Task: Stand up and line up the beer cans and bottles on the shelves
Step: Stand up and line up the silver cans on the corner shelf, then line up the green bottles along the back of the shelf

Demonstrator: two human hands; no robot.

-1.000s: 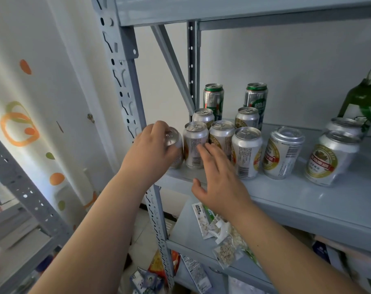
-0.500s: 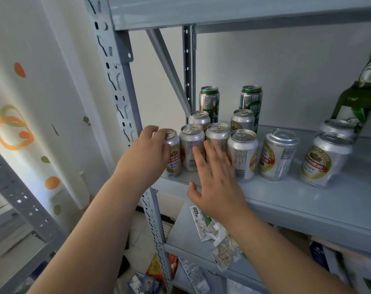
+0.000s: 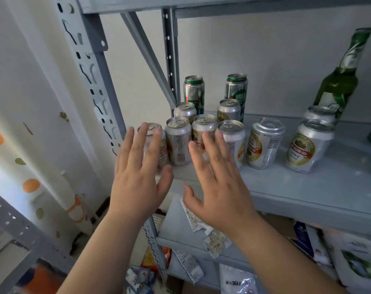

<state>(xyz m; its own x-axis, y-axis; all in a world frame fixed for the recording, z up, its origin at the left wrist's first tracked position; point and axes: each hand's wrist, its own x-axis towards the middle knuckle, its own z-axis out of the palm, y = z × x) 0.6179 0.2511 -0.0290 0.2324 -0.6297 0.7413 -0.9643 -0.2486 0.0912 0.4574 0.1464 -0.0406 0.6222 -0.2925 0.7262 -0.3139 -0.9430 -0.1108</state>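
Both hands are spread flat and hold nothing. Left hand (image 3: 138, 179) is before the end can (image 3: 163, 149) at the shelf's (image 3: 307, 192) front-left corner, right hand (image 3: 218, 187) before the front row (image 3: 178, 141). The next can (image 3: 265, 145), apparently bottom-up, stands just right of the row, nearer the right hand.

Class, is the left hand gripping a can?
No, the left hand holds its fingers straight in front of the leftmost can, gripping nothing.
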